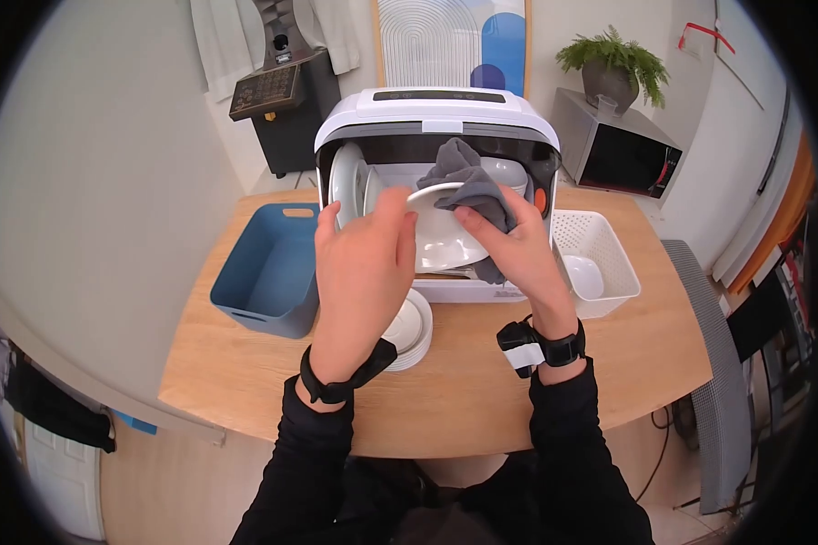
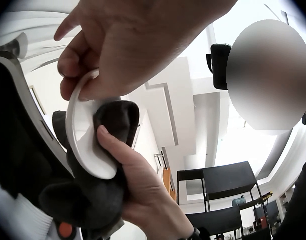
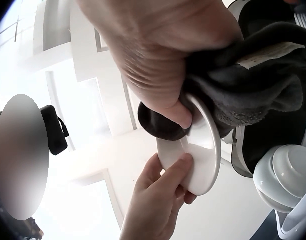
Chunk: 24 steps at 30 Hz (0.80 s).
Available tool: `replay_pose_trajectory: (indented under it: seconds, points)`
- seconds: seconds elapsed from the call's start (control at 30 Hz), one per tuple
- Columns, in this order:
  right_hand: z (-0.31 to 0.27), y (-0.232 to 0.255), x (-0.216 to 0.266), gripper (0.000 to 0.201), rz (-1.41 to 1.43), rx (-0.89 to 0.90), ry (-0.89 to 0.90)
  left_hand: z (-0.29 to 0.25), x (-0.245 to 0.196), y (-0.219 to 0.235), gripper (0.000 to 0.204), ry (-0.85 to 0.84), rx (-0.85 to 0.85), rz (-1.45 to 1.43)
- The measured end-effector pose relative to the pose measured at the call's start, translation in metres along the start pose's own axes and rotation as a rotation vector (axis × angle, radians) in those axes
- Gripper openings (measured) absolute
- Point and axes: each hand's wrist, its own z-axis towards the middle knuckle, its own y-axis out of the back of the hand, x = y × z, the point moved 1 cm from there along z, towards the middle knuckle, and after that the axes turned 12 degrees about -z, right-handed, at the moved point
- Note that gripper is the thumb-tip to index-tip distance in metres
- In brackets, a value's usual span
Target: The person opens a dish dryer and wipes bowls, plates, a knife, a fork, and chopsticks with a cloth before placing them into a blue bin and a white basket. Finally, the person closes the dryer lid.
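The left hand [image 1: 364,272] pinches the rim of a white plate [image 1: 445,232] held in front of the open dish dryer [image 1: 436,118], above the surface [image 1: 482,400]. The right hand [image 1: 513,245] presses a grey cloth [image 1: 468,182] against it, fingers curled round the fabric. The plate looks stiff, smooth, likely slippery and breakable; the rim is the best place to hold it. No writing is readable.

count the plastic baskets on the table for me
2. A blue basket sits on the table left of the countertop dishwasher, beside the left hand. A white basket sits right of it, with a white bowl inside. None seem hidden.
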Motion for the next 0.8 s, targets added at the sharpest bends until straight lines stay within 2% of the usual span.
replay_pose_trajectory:
  seconds: [0.2, 0.3, 0.33, 0.5, 0.53, 0.63, 0.7, 0.73, 0.8]
  points:
    - [0.001, -0.002, -0.006, 0.031, -0.06, -0.04, 0.143, 0.0, -0.004, 0.004, 0.02, -0.003, 0.015, 0.014]
    - [0.001, -0.002, -0.006, 0.033, -0.092, -0.036, 0.154, 0.0, -0.005, 0.005, 0.019, -0.024, 0.028, 0.046]
    - [0.001, -0.001, -0.006, 0.033, -0.079, -0.027, 0.134, 0.001, -0.005, 0.005, 0.019, -0.028, 0.033, 0.058]
    - [-0.001, 0.002, -0.001, 0.035, 0.06, 0.05, -0.044, 0.002, -0.004, 0.0, 0.019, -0.041, -0.176, -0.006]
    - [-0.001, 0.001, -0.002, 0.035, 0.073, 0.007, -0.053, 0.002, -0.004, -0.002, 0.02, -0.045, -0.219, -0.024]
    - [0.001, -0.005, -0.003, 0.034, 0.149, -0.141, -0.07, 0.004, -0.003, -0.006, 0.023, -0.006, -0.162, -0.111]
    - [0.003, -0.006, -0.003, 0.032, 0.258, -0.268, -0.068, 0.004, -0.007, -0.007, 0.023, 0.125, -0.036, -0.275]
    - [0.003, -0.006, -0.004, 0.032, 0.222, -0.268, -0.044, 0.002, -0.009, -0.008, 0.023, 0.191, 0.028, -0.356]
    - [0.004, -0.005, -0.008, 0.031, 0.147, -0.266, 0.003, 0.001, -0.008, -0.009, 0.023, 0.135, 0.031, -0.246]
